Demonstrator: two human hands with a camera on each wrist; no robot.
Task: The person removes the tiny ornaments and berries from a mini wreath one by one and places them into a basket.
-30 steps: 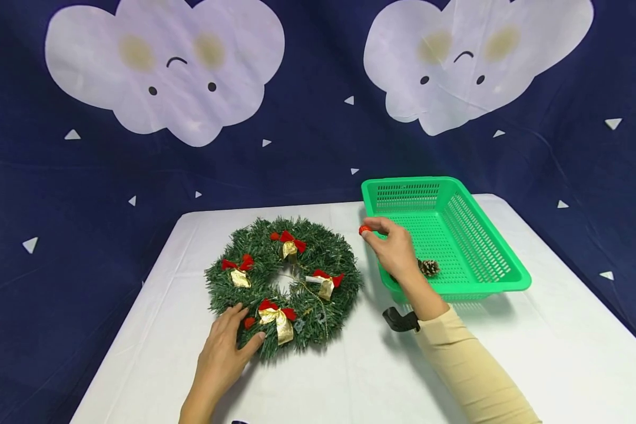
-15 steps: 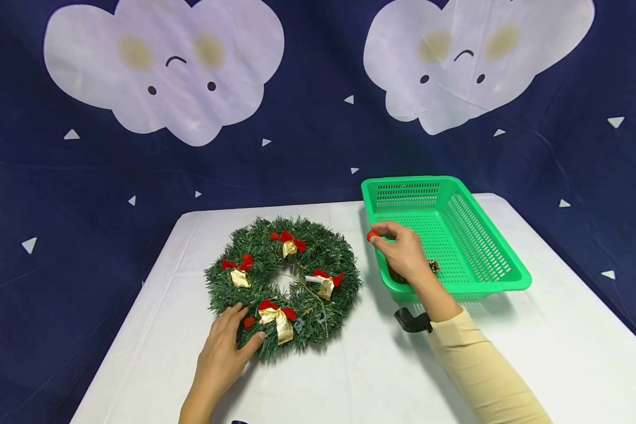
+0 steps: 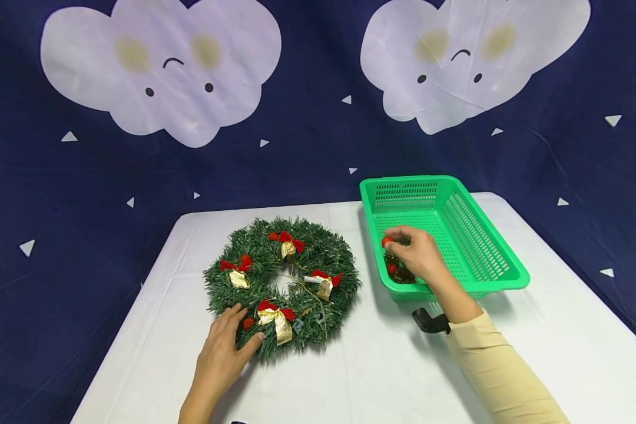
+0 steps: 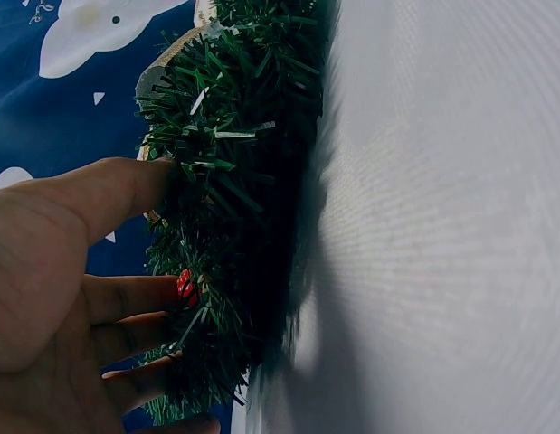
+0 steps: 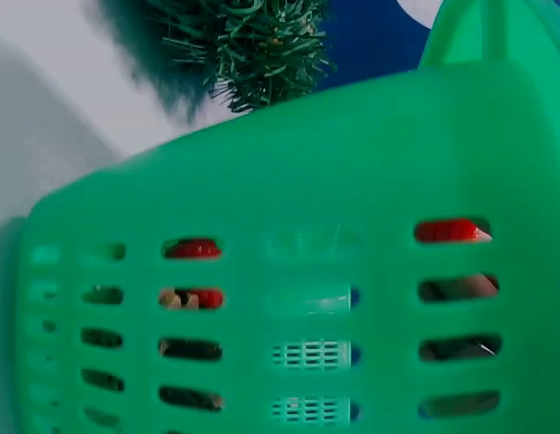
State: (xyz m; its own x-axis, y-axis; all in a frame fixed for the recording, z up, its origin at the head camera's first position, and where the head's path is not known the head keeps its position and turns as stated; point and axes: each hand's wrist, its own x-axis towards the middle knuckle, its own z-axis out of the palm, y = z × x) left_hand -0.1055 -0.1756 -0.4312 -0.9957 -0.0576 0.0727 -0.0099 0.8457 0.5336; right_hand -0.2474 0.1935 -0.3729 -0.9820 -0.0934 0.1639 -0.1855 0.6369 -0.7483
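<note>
Left hand (image 3: 224, 344), fingers apart, touches the wreath (image 3: 325, 247) — likely steadying it; right hand (image 3: 416, 253) pinches a red ball (image 3: 386, 242) at the green basket's (image 3: 477, 287) left.

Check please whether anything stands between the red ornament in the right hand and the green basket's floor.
Dark and red decorations in the near left corner of the green basket may lie partly below the red ornament; I see nothing else between.
</note>
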